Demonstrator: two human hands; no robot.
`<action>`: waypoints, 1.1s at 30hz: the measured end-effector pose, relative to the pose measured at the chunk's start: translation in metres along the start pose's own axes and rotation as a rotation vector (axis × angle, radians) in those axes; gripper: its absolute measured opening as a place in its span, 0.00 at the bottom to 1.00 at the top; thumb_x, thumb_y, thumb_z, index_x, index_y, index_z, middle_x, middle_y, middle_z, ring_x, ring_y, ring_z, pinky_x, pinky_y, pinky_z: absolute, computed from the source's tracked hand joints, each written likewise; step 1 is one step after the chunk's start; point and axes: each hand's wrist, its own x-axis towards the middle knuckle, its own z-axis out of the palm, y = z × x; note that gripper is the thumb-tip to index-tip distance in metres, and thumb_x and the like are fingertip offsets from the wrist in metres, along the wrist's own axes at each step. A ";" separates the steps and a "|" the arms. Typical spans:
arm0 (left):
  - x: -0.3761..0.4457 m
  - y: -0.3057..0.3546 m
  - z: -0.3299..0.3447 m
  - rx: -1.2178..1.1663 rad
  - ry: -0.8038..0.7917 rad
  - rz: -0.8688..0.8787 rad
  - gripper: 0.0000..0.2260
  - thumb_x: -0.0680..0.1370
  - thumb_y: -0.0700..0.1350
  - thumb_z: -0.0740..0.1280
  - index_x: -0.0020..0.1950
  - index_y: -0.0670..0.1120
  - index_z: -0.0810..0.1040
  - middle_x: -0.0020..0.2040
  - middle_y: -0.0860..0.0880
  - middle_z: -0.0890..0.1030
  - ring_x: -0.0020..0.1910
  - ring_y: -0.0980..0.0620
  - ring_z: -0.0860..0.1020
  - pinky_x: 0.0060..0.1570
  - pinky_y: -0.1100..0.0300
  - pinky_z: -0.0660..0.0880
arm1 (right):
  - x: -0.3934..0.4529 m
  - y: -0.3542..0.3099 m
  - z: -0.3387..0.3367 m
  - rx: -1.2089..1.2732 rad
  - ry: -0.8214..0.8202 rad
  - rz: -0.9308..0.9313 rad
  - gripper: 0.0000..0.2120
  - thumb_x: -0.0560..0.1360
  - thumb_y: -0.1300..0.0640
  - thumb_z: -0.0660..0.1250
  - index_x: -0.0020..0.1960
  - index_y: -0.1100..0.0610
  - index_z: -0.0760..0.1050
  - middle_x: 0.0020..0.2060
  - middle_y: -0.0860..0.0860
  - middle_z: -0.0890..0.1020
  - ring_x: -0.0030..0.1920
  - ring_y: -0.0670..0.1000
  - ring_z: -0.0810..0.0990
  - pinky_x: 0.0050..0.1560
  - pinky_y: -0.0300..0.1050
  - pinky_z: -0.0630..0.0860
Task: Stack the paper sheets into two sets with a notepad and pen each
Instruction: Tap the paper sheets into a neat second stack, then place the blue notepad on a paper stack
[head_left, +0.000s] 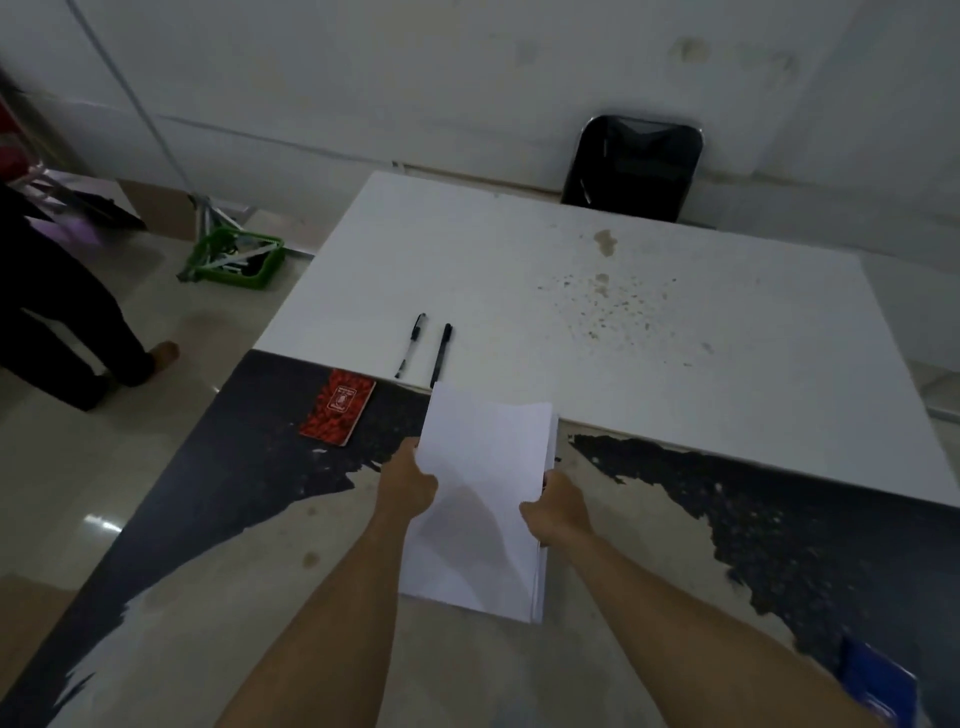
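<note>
Both hands grip one thick stack of white paper sheets (483, 499) over the worn black table top (779, 530): the left hand (408, 480) curls round its left edge, the right hand (558, 506) round its right. Nothing looks sorted yet; the stack seems undivided. The red patterned notepad (337, 407), a blue notepad (878, 686) at the near right edge and two black pens (413, 344) (441, 355) lie apart. The white table (571, 312) beyond offers open room

Two bare forearms, no sleeves in view, left hand (410, 480) and right hand (558, 506) without rings, watch or gloves
</note>
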 end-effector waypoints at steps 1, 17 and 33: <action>0.003 -0.002 0.003 0.006 0.008 -0.012 0.21 0.74 0.32 0.66 0.66 0.39 0.72 0.60 0.42 0.79 0.57 0.46 0.76 0.52 0.60 0.70 | 0.001 0.001 0.002 -0.001 0.030 0.010 0.20 0.73 0.58 0.68 0.64 0.57 0.70 0.57 0.54 0.79 0.51 0.55 0.81 0.44 0.48 0.81; 0.022 -0.002 0.017 0.207 -0.110 -0.083 0.50 0.72 0.47 0.74 0.81 0.51 0.40 0.80 0.41 0.55 0.78 0.36 0.54 0.73 0.39 0.58 | -0.003 -0.005 -0.009 0.084 -0.002 0.067 0.41 0.71 0.55 0.73 0.77 0.59 0.55 0.70 0.57 0.71 0.68 0.60 0.73 0.60 0.49 0.76; -0.206 0.125 0.210 0.376 -0.325 0.073 0.61 0.63 0.61 0.79 0.79 0.56 0.36 0.81 0.46 0.50 0.79 0.41 0.51 0.73 0.33 0.52 | -0.086 0.210 -0.174 -0.108 0.114 0.165 0.53 0.69 0.42 0.76 0.81 0.49 0.46 0.81 0.51 0.49 0.80 0.59 0.49 0.73 0.70 0.58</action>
